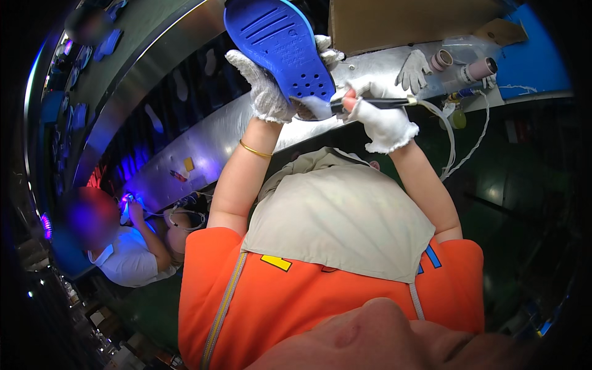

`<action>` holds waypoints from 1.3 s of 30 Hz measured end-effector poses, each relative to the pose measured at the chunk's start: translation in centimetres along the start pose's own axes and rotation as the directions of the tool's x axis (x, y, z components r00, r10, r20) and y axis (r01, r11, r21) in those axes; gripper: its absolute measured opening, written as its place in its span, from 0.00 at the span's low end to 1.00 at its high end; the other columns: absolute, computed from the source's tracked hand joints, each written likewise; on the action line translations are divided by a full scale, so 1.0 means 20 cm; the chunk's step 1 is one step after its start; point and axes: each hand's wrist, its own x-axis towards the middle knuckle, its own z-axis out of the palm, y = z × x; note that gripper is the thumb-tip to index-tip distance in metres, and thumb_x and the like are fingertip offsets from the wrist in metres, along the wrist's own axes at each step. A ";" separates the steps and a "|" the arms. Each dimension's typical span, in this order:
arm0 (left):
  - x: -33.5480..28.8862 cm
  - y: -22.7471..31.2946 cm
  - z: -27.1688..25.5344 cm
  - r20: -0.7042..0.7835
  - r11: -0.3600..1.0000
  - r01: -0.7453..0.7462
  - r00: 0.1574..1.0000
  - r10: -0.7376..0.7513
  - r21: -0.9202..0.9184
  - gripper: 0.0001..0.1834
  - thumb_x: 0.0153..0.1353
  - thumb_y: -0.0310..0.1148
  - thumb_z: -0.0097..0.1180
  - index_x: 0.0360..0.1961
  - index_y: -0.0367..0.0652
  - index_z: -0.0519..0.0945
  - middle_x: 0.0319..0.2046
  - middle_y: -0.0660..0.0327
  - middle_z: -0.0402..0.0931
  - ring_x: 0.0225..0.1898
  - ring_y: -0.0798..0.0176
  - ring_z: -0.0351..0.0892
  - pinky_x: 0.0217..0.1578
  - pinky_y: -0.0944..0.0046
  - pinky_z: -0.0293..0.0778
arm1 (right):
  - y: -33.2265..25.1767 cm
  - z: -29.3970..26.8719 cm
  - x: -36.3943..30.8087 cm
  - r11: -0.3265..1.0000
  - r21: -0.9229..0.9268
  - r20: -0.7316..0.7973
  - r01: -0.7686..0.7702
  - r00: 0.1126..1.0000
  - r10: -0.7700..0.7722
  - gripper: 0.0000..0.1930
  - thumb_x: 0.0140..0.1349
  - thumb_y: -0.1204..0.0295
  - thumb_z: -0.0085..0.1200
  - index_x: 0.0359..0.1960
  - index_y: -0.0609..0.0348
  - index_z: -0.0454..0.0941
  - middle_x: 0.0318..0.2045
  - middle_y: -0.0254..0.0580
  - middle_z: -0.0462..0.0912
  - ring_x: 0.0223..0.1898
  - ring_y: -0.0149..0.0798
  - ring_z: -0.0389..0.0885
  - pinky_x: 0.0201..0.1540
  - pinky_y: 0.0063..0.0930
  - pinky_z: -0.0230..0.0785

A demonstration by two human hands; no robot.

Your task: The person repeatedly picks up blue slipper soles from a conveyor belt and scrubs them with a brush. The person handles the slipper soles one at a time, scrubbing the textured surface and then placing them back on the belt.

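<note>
My left hand wears a white knit glove and grips a blue clog, its sole facing me and its small round holes at the near end. The thumb lies along the left edge, and the fingertips show at the right edge. In a white glove with bare fingertips, my right hand is closed round a black-handled tool trailing pale tubes. The tool's flat, pale and brownish tip meets or overlaps the clog's near end; I cannot tell whether it touches.
A metal bench runs under my hands. At its right lie a loose white glove and pinkish cylinders. Behind stand a cardboard box and a blue panel. A co-worker sits at left, beside a belt carrying blue clogs.
</note>
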 end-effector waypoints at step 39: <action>0.03 0.12 0.07 -0.441 0.547 0.529 0.847 -0.297 0.649 0.43 0.54 0.70 0.42 0.52 0.41 0.74 0.36 0.49 0.79 0.29 0.61 0.82 0.28 0.66 0.81 | -0.14 -0.05 0.10 0.793 -0.581 0.245 0.181 0.969 -0.042 0.06 0.48 0.77 0.55 0.30 0.58 0.76 0.31 0.35 0.78 0.37 0.29 0.76 0.45 0.23 0.69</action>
